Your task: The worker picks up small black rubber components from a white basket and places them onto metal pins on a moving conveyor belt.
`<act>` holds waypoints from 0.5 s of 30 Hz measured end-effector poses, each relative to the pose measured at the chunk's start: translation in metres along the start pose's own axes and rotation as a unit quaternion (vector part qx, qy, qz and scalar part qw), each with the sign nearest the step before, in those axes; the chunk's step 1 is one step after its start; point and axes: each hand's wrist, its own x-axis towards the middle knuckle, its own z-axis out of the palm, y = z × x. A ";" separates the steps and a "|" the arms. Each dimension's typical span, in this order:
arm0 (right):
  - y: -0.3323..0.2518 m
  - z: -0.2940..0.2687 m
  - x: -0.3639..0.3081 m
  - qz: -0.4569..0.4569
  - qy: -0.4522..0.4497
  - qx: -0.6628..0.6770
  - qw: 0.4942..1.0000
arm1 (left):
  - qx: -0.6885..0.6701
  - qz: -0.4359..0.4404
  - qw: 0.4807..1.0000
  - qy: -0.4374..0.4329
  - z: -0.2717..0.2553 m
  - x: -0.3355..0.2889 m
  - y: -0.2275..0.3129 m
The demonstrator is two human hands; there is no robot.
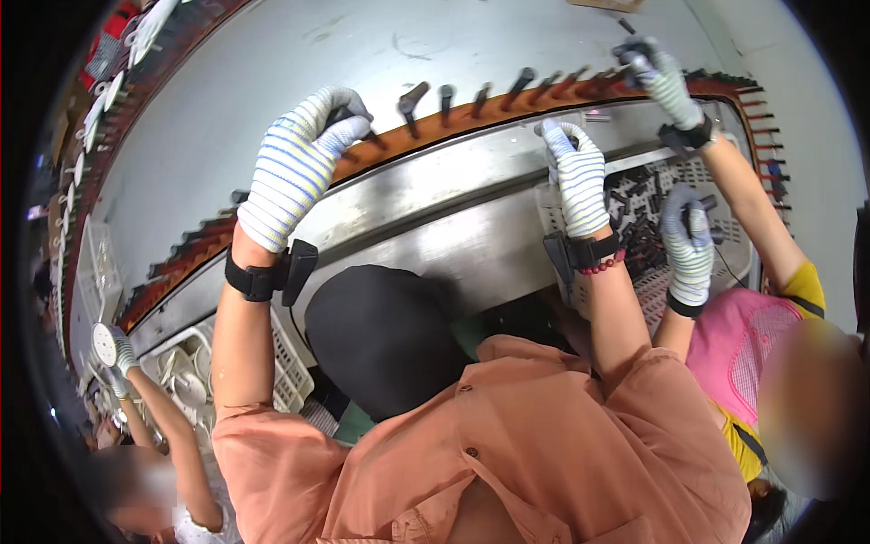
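the left hand [304,150] pinches a dark piece [339,115] inside its grip, beside the orange strip [429,127].

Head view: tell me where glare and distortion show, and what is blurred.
In the head view, glare whitens the steel panel; the orange rail looks bowed, the corners go black; co-workers' heads at both sides are smeared; the left hand looks fairly sharp.
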 end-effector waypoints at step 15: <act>-0.014 0.106 0.050 -0.293 -0.013 0.033 0.956 | -0.080 0.050 0.995 -0.017 0.028 0.039 0.017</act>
